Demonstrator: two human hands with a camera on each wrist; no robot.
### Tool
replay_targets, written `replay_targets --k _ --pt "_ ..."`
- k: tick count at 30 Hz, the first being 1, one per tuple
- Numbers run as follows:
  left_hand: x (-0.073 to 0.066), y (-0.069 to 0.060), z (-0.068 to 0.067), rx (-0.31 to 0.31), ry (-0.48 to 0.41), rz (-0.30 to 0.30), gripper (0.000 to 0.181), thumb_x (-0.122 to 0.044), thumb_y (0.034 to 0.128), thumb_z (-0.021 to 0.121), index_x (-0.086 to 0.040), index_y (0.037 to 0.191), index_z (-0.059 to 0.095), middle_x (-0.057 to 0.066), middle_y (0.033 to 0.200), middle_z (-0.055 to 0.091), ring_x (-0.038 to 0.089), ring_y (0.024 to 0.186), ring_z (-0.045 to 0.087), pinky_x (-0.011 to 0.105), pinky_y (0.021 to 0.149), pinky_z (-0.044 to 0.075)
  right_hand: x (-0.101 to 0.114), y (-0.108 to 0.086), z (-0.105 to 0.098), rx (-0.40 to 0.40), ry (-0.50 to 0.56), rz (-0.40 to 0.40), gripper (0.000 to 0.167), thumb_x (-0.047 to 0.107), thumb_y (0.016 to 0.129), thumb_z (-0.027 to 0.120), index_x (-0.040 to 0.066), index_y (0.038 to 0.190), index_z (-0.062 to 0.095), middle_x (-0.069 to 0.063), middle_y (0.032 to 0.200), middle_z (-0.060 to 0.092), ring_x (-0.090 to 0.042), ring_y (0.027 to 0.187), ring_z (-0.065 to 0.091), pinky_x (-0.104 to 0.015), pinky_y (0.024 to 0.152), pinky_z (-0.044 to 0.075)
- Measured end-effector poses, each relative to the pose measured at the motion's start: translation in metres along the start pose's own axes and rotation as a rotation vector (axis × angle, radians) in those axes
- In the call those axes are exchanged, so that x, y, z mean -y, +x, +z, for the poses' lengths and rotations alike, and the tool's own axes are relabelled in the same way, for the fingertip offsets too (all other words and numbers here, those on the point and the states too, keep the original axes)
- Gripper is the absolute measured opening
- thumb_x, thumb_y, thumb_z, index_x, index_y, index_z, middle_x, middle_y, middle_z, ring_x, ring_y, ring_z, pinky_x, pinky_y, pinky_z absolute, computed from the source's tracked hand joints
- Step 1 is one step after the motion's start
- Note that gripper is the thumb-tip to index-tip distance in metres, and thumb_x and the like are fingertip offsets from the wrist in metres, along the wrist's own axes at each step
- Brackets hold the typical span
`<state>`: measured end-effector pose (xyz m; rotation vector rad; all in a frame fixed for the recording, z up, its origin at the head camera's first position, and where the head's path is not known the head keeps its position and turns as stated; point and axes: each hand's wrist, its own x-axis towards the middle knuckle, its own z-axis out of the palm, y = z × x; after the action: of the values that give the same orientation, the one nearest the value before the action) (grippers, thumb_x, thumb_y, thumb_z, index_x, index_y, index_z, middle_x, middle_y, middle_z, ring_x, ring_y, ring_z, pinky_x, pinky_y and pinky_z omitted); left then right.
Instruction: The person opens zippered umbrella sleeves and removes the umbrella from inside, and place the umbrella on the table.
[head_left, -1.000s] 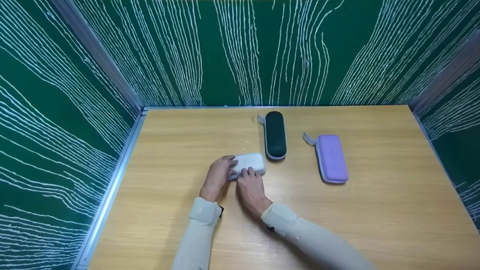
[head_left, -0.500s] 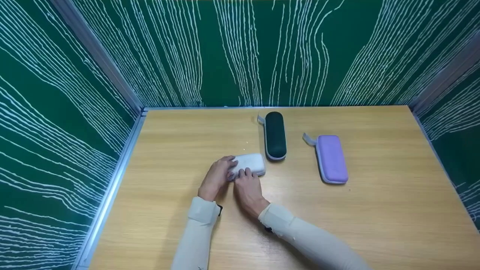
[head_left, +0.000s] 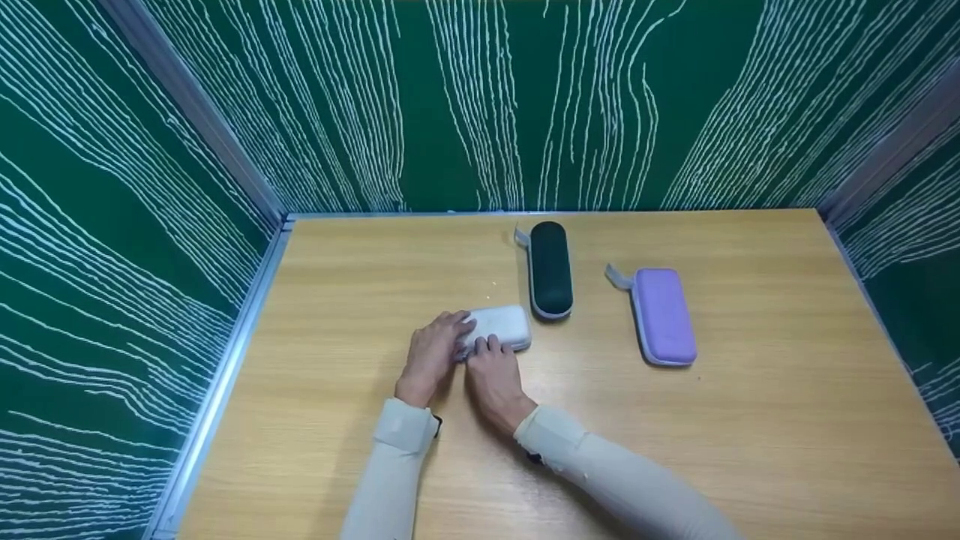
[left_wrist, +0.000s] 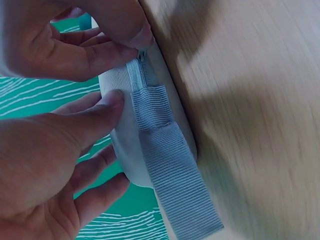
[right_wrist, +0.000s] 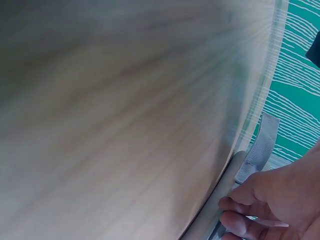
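A white hard-shell zip case (head_left: 502,327) lies on the table in the head view. My left hand (head_left: 433,352) holds its left end, thumb on the near side and fingers over the top. At the front edge, my right hand (head_left: 495,375) pinches at the zipper; the left wrist view shows that thumb and finger at the slider (left_wrist: 142,54), which they partly hide. A grey ribbed fabric strap (left_wrist: 170,160) hangs off the case's end below the zipper. The right wrist view shows the right hand's fingertips against the case (right_wrist: 215,210), beside the strap.
Behind and right of the white case lies a dark green zip case (head_left: 550,270) with a grey strap. Farther right is a purple zip case (head_left: 666,316). The wooden table (head_left: 787,420) is bounded by green, white-lined walls (head_left: 472,105).
My right hand has slid slightly left along the front edge of the white case. The left hand keeps its hold; the case and the other two cases stay where they were.
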<state>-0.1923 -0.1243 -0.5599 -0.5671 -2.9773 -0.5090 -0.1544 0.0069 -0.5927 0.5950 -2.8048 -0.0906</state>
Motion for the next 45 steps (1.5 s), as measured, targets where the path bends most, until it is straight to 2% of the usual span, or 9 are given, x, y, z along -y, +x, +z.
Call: replay_targets --k 7,13,18,25,31,35,39,42,45 --pt "0.006 0.001 0.002 -0.01 -0.031 0.034 0.038 -0.004 0.0949 0.073 -0.013 0.131 0.076 0.005 0.143 0.067 0.028 0.125 0.066 0.048 0.092 0.059 0.005 0.002 0.0 0.03 0.011 -0.013 0.013 0.008 0.094 0.073 0.007 0.104 0.08 -0.009 0.101 0.068 -0.026 0.095 0.063 -0.035 0.077 0.057" --pt "0.01 0.003 0.002 0.0 -0.043 0.045 0.038 -0.001 0.0934 0.074 -0.011 0.13 0.077 0.005 0.141 0.068 0.027 0.126 0.065 0.043 0.1 0.056 0.009 0.004 0.004 -0.044 0.004 -0.013 0.012 0.008 0.095 0.07 0.007 0.1 0.08 -0.008 0.096 0.067 -0.024 0.09 0.062 -0.032 0.071 0.054" --pt "0.012 0.004 0.003 -0.002 -0.086 0.032 0.037 0.002 0.0928 0.072 -0.01 0.128 0.077 0.006 0.141 0.068 0.027 0.128 0.064 0.043 0.104 0.054 0.011 0.005 0.007 -0.095 -0.018 -0.014 0.015 0.01 0.097 0.065 0.005 0.099 0.079 -0.007 0.093 0.066 -0.023 0.086 0.06 -0.031 0.066 0.053" --pt "0.013 0.005 0.005 -0.004 -0.131 0.008 0.038 0.003 0.0946 0.07 -0.01 0.13 0.076 0.005 0.143 0.067 0.028 0.131 0.063 0.043 0.107 0.053 0.011 0.006 0.003 -0.029 -0.003 -0.029 0.014 0.008 0.096 0.068 0.006 0.104 0.08 -0.008 0.096 0.067 -0.024 0.09 0.061 -0.032 0.072 0.056" --pt "0.012 0.005 0.005 0.009 -0.13 -0.012 0.038 0.0 0.0939 0.073 -0.011 0.13 0.076 0.005 0.143 0.067 0.029 0.131 0.063 0.044 0.107 0.053 0.007 0.005 0.002 -0.012 0.015 -0.033 0.012 0.007 0.094 0.072 0.006 0.103 0.08 -0.008 0.096 0.067 -0.024 0.09 0.062 -0.034 0.074 0.057" --pt "0.01 0.004 0.003 0.017 -0.15 -0.018 0.037 -0.003 0.0939 0.075 -0.011 0.13 0.076 0.005 0.144 0.067 0.03 0.133 0.062 0.046 0.108 0.052 -0.005 0.004 0.001 -0.028 0.078 -0.041 0.013 0.008 0.092 0.076 0.005 0.104 0.079 -0.01 0.096 0.068 -0.026 0.091 0.063 -0.036 0.073 0.058" --pt "0.011 0.003 0.001 0.02 -0.115 0.002 0.037 -0.004 0.0933 0.076 -0.011 0.129 0.077 0.005 0.143 0.068 0.029 0.13 0.064 0.047 0.104 0.054 -0.03 0.007 0.001 -0.116 0.232 -0.081 0.023 0.012 0.09 0.08 0.003 0.11 0.074 -0.013 0.101 0.066 -0.03 0.092 0.064 -0.042 0.074 0.058" --pt "0.011 0.003 0.001 0.018 -0.084 0.032 0.037 -0.004 0.092 0.078 -0.011 0.128 0.077 0.005 0.141 0.069 0.028 0.125 0.066 0.047 0.097 0.057 -0.055 0.009 0.003 -0.135 0.345 -0.133 0.041 0.014 0.088 0.083 0.002 0.124 0.068 -0.016 0.115 0.064 -0.033 0.103 0.064 -0.046 0.086 0.057" --pt "0.011 0.003 -0.001 0.021 -0.075 0.06 0.038 -0.003 0.0906 0.079 -0.01 0.128 0.077 0.006 0.141 0.069 0.028 0.124 0.066 0.048 0.094 0.058 -0.076 0.01 0.006 -0.063 0.379 -0.194 0.06 0.018 0.089 0.085 0.004 0.142 0.059 -0.02 0.136 0.06 -0.038 0.124 0.06 -0.052 0.106 0.052"
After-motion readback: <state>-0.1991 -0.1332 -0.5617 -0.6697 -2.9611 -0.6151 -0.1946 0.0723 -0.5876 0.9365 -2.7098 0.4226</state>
